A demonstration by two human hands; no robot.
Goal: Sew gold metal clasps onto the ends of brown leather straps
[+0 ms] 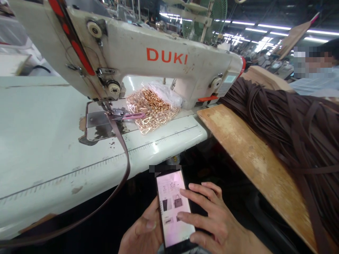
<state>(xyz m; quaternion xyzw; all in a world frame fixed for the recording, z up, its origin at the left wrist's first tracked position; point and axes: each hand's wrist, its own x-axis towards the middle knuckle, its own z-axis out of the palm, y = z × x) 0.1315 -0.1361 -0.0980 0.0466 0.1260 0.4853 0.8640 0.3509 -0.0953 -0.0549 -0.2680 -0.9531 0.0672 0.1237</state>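
My left hand (147,225) is closed around the left side of a smartphone (173,203), its thumb along the edge. The lit screen shows pictures of a bag and other items beside some text. Over the right part of the screen, my right hand (209,215) has its fingers spread, and a fingertip or two appear to touch the glass. Beyond the phone stands a white sewing machine (159,46) lettered DUKI. A narrow dark brown strap (122,148) runs from under its needle, over the table edge and down to the left.
Pink-handled snips (134,116) lie by the needle plate. A clear bag of gold-coloured metal hooks (155,109) rests under the machine arm. On the right, a wooden board (238,148) bears a large heap of brown straps (280,123). Another person (315,77) is at the far right.
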